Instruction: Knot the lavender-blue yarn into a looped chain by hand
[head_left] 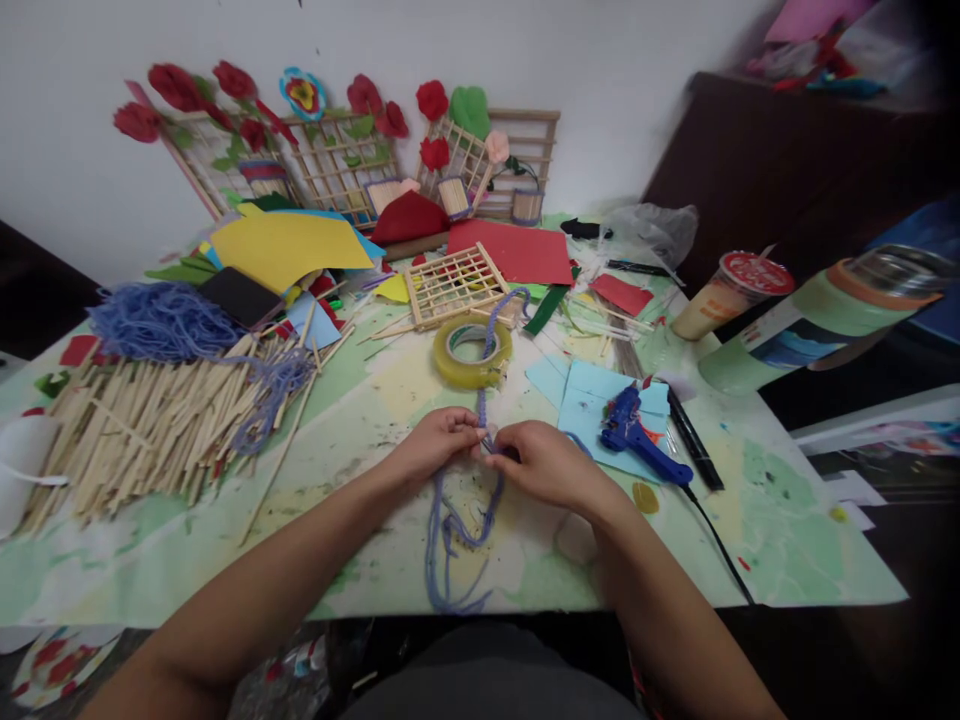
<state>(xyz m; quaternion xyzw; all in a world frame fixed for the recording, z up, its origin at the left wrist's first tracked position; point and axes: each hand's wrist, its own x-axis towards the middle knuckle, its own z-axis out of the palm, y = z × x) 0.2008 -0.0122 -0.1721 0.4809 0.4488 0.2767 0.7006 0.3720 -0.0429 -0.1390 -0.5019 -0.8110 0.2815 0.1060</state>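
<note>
My left hand (pixel 436 442) and my right hand (pixel 546 462) meet at the table's front middle, fingertips pinched on strands of purple yarn (pixel 433 535). A braided stretch of this yarn runs away from my fingers and passes through the ring of a yellow tape roll (pixel 450 372). Its far end curls up past the roll. Below my hands, loose strands hang and loop on the tabletop. My fingers partly hide the point where braid turns into loose strands.
Wooden sticks (pixel 142 430) and a purple yarn pile (pixel 161 320) lie left. A blue glue gun (pixel 637 435) rests on light blue paper at right, near a bottle (pixel 810 325) and a cup (pixel 727 290). A small stick lattice (pixel 457 287) lies behind the tape.
</note>
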